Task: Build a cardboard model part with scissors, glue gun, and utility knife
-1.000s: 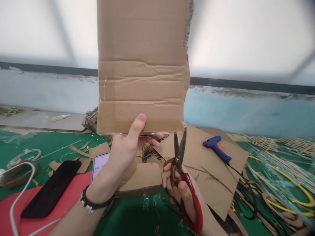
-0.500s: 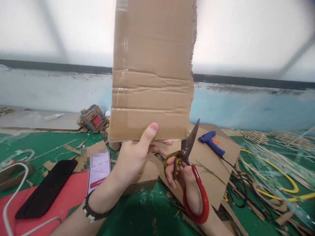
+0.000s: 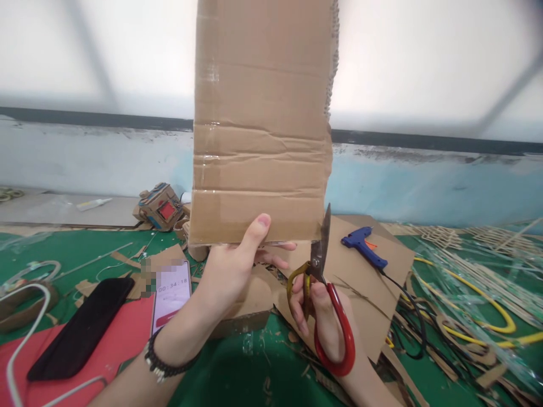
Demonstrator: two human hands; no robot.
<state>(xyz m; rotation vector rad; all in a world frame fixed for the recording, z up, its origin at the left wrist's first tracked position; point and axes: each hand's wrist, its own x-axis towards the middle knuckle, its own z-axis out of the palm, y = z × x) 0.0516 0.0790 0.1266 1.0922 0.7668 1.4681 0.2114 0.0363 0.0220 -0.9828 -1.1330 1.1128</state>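
Upright in front of me stands a creased sheet of corrugated cardboard (image 3: 263, 113), with a ragged right edge and shiny clear tape down its left side. My left hand (image 3: 237, 265) grips its bottom edge, thumb on the near face and fingers behind. My right hand (image 3: 322, 316) has its thumb and fingers through the handles of a pair of scissors (image 3: 321, 249), one handle red and the other yellowish. The blades point up at the sheet's lower right corner; its edge appears to lie at or between them.
A blue glue gun (image 3: 365, 247) rests on flat cardboard (image 3: 360, 299) at right, beside scraps, yellow tubing (image 3: 504, 322) and thin sticks. To the left are a phone (image 3: 172, 294) with a timer, a black pouch (image 3: 80, 328) and a small cardboard model (image 3: 161, 206).
The scissors have shifted slightly left, and their blades have drawn closer together at the cardboard's lower right corner. My left hand and the sheet have barely moved.
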